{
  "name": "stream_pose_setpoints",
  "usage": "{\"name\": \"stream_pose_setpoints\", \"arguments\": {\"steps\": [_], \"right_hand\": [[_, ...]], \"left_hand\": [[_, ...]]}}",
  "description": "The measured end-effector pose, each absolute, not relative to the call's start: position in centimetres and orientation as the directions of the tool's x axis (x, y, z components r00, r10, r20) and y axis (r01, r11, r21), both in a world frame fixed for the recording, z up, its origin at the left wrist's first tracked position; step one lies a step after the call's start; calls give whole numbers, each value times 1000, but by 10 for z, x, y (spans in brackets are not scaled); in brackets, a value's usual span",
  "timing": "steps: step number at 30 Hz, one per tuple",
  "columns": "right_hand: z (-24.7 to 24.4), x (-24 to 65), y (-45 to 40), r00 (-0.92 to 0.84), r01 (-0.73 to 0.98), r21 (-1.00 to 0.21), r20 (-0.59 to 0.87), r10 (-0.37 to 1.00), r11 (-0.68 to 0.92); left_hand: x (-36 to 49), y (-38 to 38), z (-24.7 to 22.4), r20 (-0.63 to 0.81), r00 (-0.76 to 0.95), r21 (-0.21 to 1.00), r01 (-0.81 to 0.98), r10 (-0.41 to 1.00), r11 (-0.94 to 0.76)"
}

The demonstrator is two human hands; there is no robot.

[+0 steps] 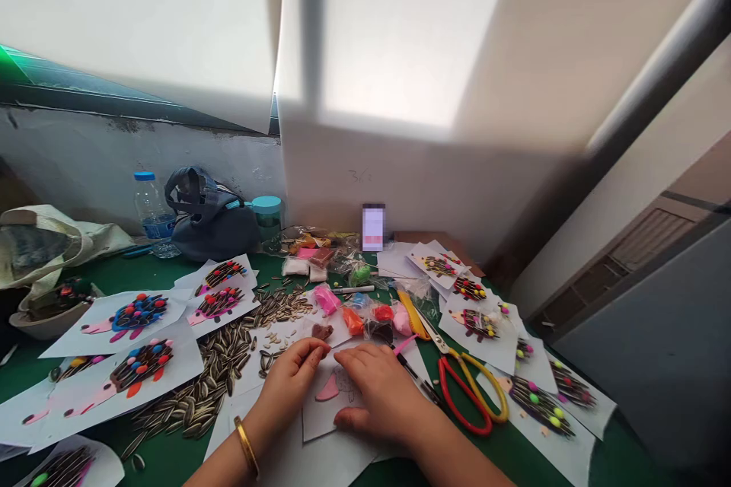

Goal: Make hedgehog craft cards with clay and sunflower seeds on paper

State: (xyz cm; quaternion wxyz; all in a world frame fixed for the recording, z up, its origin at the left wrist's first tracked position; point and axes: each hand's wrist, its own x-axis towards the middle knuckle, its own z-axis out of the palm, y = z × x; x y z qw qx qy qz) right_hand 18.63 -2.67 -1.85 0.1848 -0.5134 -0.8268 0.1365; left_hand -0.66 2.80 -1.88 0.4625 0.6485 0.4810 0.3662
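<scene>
On the paper sheet (317, 418), the right hand (371, 388) lies open, its grip released, fingers spread on the paper beside a pink clay shape (327, 388). The left hand (290, 384), wearing a gold bangle (246, 446), curls at the sheet's left edge with its fingertips pinched together; whether that grip holds anything cannot be told. A brown clay lump (321, 332) lies just past the sheet, with sunflower seeds (194, 396) to its left, red and yellow scissors (471, 396) to its right, and clay packets (354, 317) beyond it on the green tabletop (499, 449).

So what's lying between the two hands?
In the head view, a pink clay shape lies on paper between the left hand and the right hand.
</scene>
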Motion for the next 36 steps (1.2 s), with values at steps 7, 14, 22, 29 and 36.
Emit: {"name": "stream_pose_setpoints", "arguments": {"steps": [7, 14, 22, 29, 36], "right_hand": [[-20, 180, -25, -377, 790, -431, 220, 900, 436], [-18, 176, -26, -312, 689, -461, 508, 803, 560], [-25, 173, -26, -273, 649, -472, 588, 762, 596], [-23, 173, -27, -216, 639, -473, 646, 732, 606], [-26, 172, -26, -230, 617, -465, 664, 711, 634]], "left_hand": [[-8, 26, -24, 136, 282, 930, 295, 950, -221], [-5, 14, -28, 227, 456, 835, 364, 861, -413], [-4, 13, -26, 216, 392, 873, 333, 894, -357], [-5, 11, -25, 238, 473, 869, 286, 848, -403], [-5, 11, -29, 248, 439, 865, 301, 864, -401]]}}
